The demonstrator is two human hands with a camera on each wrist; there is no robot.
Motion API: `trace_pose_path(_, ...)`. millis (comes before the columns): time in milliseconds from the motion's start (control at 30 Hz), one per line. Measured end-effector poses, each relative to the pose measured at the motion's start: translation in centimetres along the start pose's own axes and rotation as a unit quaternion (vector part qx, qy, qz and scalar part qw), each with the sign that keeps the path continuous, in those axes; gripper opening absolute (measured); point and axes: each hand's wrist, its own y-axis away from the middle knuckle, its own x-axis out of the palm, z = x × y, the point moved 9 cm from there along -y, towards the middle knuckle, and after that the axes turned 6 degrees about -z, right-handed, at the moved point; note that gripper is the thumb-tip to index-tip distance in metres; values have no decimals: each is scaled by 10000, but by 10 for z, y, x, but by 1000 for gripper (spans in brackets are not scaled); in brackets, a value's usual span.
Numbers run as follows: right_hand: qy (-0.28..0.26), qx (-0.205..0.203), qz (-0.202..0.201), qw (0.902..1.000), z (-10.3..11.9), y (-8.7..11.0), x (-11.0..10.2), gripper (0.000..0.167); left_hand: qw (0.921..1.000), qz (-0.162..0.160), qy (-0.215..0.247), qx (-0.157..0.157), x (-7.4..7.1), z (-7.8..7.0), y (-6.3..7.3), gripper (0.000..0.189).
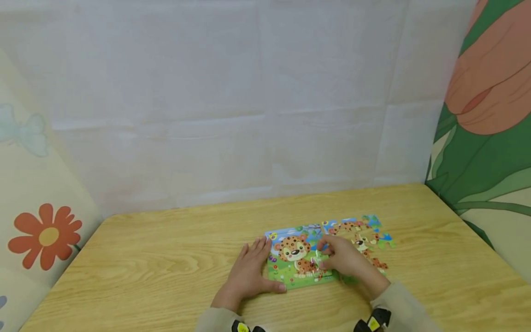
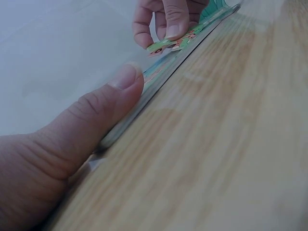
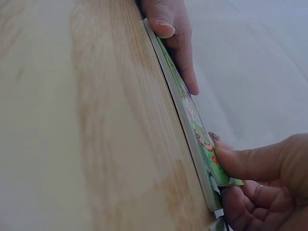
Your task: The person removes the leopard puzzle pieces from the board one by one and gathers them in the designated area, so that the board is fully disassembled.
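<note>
A flat jigsaw puzzle board with a spotted leopard cub on a green and blue scene lies on the wooden table. My left hand rests on its left edge, fingers straight along the side and thumb at the near corner. Over the board's right part, my right hand pinches a jigsaw piece between thumb and fingers. In the left wrist view that piece is green with orange patches and tilts just above the board. The right wrist view shows the right thumb pressing on its green face.
Right of the board lies a second leopard picture, made of joined jigsaw pieces with an uneven right side. A blue piece sits at its right. White sheeting hangs behind the table, between painted flower panels.
</note>
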Motion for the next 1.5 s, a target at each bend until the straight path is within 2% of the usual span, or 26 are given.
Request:
trace_pose_path(467, 3, -148, -53, 9999, -1, 0, 0, 25, 10000, -7, -22, 23, -1, -1, 0, 120)
trace_pose_path(700, -29, -37, -177, 9998, -3, 0, -4, 24, 10000, -39, -24, 28, 0, 0, -1, 121)
trace_pose_path(967, -543, 125, -476, 9973, -14, 2, -13, 21, 10000, -62, -24, 57, -1, -1, 0, 121)
trace_pose_path(1167, -1107, 364, -729, 9905, -18, 4, -23, 22, 10000, -38, -3, 24, -2, -2, 0, 120)
trace_pose_path(1333, -1143, 233, -798, 9900, -14, 7, -32, 24, 10000, 1, 33, 2, -2, -2, 0, 119)
trace_pose_path(1500, -1094, 326, -863, 9897, -15, 11, -41, 25, 10000, -5, 4, 16, -1, -1, 0, 119)
